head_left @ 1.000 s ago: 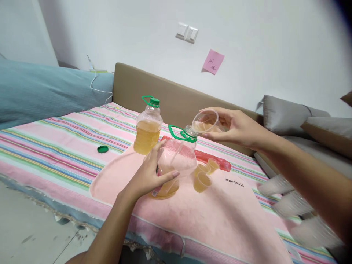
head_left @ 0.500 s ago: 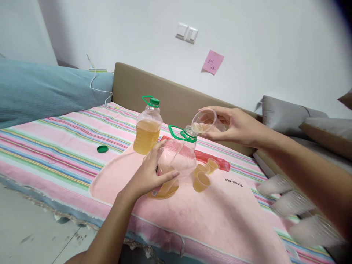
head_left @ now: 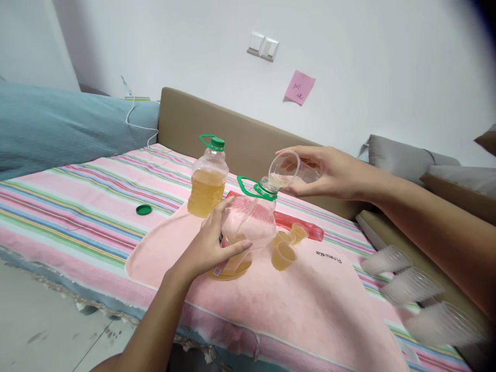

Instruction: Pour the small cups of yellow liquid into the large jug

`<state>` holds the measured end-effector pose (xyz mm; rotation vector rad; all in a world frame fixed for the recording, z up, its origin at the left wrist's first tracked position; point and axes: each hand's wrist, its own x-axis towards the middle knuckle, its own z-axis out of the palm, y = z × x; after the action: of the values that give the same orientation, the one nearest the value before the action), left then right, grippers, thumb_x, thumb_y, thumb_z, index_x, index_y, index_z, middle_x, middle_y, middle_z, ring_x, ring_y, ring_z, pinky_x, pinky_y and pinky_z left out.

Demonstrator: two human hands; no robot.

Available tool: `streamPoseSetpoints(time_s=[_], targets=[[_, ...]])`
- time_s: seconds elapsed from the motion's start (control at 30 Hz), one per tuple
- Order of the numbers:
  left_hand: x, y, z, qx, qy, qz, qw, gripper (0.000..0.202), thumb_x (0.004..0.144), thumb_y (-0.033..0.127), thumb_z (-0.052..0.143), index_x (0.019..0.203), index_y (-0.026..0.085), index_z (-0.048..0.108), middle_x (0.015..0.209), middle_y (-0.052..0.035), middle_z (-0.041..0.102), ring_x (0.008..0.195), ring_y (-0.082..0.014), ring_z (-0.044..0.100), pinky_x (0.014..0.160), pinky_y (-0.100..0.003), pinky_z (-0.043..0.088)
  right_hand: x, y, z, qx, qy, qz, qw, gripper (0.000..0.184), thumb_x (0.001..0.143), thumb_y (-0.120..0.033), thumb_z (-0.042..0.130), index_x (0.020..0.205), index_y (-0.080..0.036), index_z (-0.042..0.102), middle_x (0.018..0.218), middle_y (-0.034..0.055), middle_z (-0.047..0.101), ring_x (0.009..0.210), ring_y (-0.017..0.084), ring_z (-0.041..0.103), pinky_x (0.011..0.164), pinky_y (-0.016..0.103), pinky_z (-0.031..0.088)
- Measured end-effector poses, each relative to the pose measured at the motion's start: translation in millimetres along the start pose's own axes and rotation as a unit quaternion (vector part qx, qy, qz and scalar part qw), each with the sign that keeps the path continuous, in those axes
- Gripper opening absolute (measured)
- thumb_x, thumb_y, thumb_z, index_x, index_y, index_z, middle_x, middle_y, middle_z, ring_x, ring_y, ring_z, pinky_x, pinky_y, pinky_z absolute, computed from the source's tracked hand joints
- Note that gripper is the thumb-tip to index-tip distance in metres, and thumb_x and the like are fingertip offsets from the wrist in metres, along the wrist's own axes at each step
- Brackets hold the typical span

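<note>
My left hand (head_left: 215, 243) is wrapped round the side of a clear plastic bottle (head_left: 251, 222) with a green carry ring and no cap. Some yellow liquid lies in the bottle's bottom. In my right hand (head_left: 329, 170) is a clear plastic cup (head_left: 284, 169), tipped so that its rim is at the bottle's mouth; a little liquid shows at its lower edge. Several cups of yellow liquid (head_left: 285, 256) stand just right of the bottle. Behind it to the left, a second bottle (head_left: 208, 186) of yellow liquid stands upright with its green cap on.
A loose green cap (head_left: 143, 210) lies on the striped sheet at left. Red plastic packaging (head_left: 306, 227) lies behind the cups. Stacks of clear cups (head_left: 411, 284) lie on their sides at right. A pink mat (head_left: 310, 310) covers the bed's front, and a headboard (head_left: 232, 132) runs behind.
My right hand has tipped the cup further over the bottle's mouth, and less liquid shows in it. My left hand and the bottle have stayed in place.
</note>
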<state>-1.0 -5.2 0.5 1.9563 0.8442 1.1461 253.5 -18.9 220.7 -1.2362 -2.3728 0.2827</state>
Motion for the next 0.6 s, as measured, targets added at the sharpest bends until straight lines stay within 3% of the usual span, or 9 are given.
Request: streamPoseSetpoints(time_s=[0.37, 0.6], targets=[[0, 0, 0.0, -0.001, -0.002, 0.001, 1.000, 0.100, 0.087, 0.061, 0.080, 0.165, 0.034, 0.024, 0.176, -0.0114, 0.030, 0.159, -0.0395, 0.038, 0.135, -0.063, 0.027, 3, -5, -7, -0.106, -0.025, -0.014, 0.994, 0.065, 0.079, -0.054, 0.083, 0.137, -0.026, 0.072, 0.135, 0.0069, 0.069, 0.123, 0.038, 0.065, 0.112, 0.055, 0.052], [1, -2, 0.1, 0.005, 0.003, 0.008, 1.000, 0.100, 0.087, 0.062, 0.081, 0.164, 0.034, 0.024, 0.177, -0.0117, 0.028, 0.162, -0.0383, 0.034, 0.135, -0.063, 0.027, 8, -17, -12, -0.169, -0.044, -0.028, 0.984, 0.061, 0.082, -0.052, 0.079, 0.136, -0.025, 0.072, 0.131, 0.0079, 0.071, 0.118, 0.036, 0.067, 0.106, 0.052, 0.054]])
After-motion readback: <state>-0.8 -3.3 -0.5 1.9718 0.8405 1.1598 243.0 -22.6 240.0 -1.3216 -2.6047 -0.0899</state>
